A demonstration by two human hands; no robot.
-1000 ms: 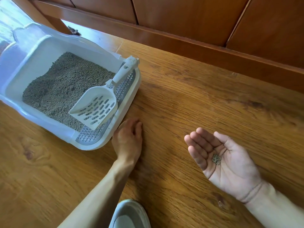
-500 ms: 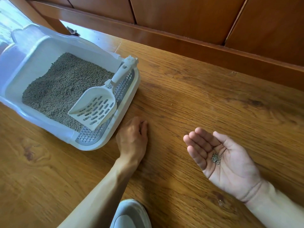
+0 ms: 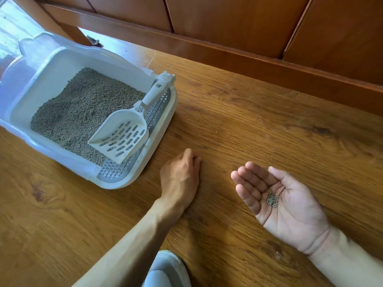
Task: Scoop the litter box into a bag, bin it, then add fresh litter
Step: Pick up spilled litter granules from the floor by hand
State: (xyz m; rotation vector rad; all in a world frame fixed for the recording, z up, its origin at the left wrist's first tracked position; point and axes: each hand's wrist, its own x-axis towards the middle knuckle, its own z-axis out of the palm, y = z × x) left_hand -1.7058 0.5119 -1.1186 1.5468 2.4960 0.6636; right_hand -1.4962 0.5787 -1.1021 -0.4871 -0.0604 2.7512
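On the wooden plank floor (image 3: 259, 125), at about ten o'clock from the hands, sits the white plastic litter box (image 3: 165, 129) with grey pellet litter (image 3: 83, 112) inside. A white slotted plastic scoop (image 3: 124, 135) lies at its right end, its handle pointing to one o'clock. The left hand (image 3: 180, 179) rests knuckles-up on the floor just beside the box's near corner, fingers curled under, forearm stretching back towards six o'clock. The right hand (image 3: 284, 201), at three o'clock of the left, is turned palm-up, fingers together and slightly cupped, cradling a small pile of grey litter pellets (image 3: 272, 200). A grey shoe toe (image 3: 165, 270) shows at six o'clock.
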